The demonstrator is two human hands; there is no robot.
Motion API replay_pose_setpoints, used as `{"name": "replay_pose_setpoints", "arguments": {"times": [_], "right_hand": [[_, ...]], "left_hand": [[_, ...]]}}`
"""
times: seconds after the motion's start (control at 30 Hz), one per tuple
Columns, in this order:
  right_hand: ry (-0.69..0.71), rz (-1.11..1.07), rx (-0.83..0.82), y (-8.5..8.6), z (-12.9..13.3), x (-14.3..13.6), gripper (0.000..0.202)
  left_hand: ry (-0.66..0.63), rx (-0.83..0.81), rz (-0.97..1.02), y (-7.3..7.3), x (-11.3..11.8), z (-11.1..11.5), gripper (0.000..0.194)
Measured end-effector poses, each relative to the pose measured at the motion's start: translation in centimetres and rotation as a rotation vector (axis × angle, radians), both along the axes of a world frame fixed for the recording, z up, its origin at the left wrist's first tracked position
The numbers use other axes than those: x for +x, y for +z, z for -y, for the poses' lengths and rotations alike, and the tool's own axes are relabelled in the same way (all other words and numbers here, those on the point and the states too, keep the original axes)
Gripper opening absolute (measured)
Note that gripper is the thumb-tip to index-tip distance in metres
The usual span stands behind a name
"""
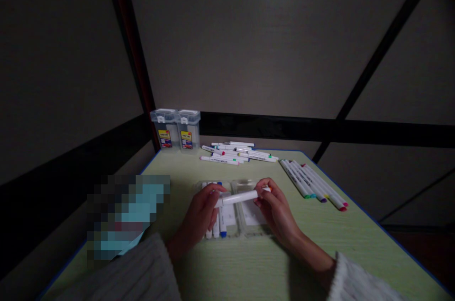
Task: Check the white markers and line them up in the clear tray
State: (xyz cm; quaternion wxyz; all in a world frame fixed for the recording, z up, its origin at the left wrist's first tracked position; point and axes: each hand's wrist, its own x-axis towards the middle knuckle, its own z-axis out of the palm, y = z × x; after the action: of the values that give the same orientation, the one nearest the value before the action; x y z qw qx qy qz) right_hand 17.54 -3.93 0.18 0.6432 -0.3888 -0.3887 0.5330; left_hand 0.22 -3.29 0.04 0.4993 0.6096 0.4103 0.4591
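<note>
A white marker (239, 197) with an orange tip at its right end is held level between my hands. My left hand (202, 211) pinches its left end. Around the right end close the fingers of my right hand (275, 208). Beneath them an open clear plastic case (242, 227) lies flat on the table. Several white markers stand side by side in its left half, among them a blue-ended marker (222, 223); my left hand partly covers them. White paper (253, 213) shows in the right half.
At the back left stand two lidded clear boxes (188, 132) with labels. A loose pile of markers (245, 154) lies at the back middle, and a row of markers (313, 182) near the right edge. A blurred turquoise item (138, 215) rests on the left of the green table (249, 272).
</note>
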Motion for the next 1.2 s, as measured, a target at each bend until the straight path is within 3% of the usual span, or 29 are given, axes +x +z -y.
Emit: {"name": "replay_pose_setpoints", "arguments": {"times": [0.13, 0.37, 0.83, 1.2], "right_hand": [[0.008, 0.026, 0.041, -0.2, -0.1, 0.1, 0.011], [0.029, 0.054, 0.015, -0.1, -0.1, 0.1, 0.012], [-0.015, 0.143, -0.006, 0.0, 0.1, 0.3, 0.017], [-0.026, 0.113, -0.022, -0.1, -0.2, 0.2, 0.017]], "left_hand": [[0.049, -0.021, 0.017, 0.3, 0.0, 0.0, 0.047], [0.109, -0.063, 0.065, 1.4, 0.5, 0.2, 0.032], [0.086, 0.047, 0.031, 0.5, 0.1, -0.3, 0.02], [0.05, 0.168, 0.039, 0.1, 0.0, -0.3, 0.022]]}}
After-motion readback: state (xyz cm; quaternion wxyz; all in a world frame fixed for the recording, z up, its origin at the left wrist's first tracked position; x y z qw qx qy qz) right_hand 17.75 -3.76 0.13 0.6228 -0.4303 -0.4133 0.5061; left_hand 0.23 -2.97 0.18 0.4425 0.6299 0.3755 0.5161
